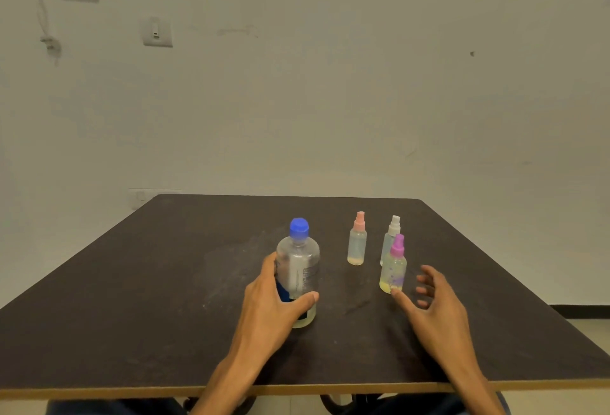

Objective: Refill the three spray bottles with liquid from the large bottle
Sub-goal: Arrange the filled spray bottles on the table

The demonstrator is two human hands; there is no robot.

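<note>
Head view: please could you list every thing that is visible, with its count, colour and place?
large bottle: one, clear with blue cap, upright, table centre
pink-capped spray bottle: one, clear, right of the large bottle
white-capped spray bottle: one, clear, behind the purple-capped one
purple-capped spray bottle: one, clear, nearest the right hand
table: one, dark brown
wall switch: one, white, upper left wall
left hand: grips the large bottle
right hand: open, beside the purple-capped bottle
</note>
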